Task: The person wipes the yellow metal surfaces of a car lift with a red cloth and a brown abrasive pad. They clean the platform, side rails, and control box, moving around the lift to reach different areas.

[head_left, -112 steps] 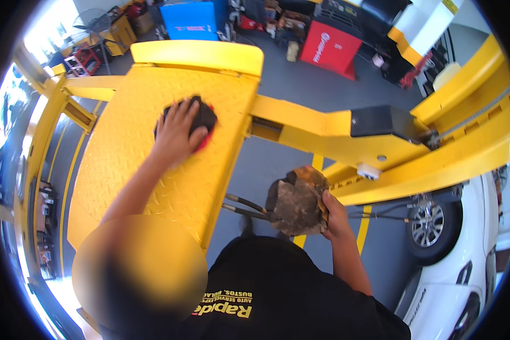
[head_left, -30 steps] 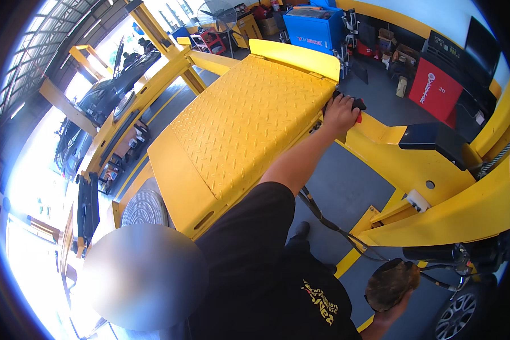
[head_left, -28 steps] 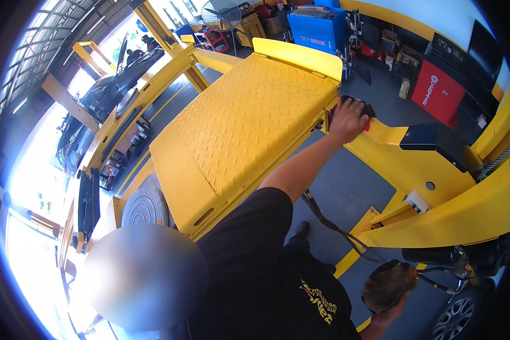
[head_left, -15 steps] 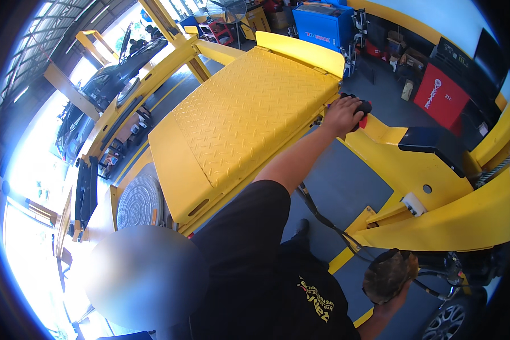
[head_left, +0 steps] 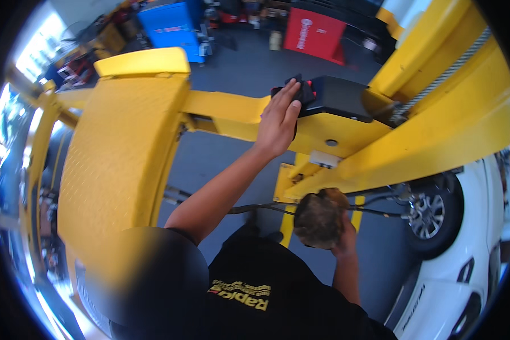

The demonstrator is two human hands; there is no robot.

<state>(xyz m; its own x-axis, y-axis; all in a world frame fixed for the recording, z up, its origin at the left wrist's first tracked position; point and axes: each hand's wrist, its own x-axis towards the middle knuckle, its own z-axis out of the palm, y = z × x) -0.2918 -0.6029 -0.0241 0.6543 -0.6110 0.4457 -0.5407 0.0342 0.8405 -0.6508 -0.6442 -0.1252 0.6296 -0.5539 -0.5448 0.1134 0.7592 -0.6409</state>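
Farther along beam point(head_left: 226, 107) now, left hand point(head_left: 277, 123)

The yellow beam point(head_left: 311, 131) bears a black cover point(head_left: 341, 99) and a dark cloth point(head_left: 305, 93).

Here's black and red on the cloth point(head_left: 305, 94), mottled brown the bundle point(head_left: 317, 222), yellow the beam point(head_left: 226, 106), tread-patterned yellow the platform point(head_left: 109, 153)!
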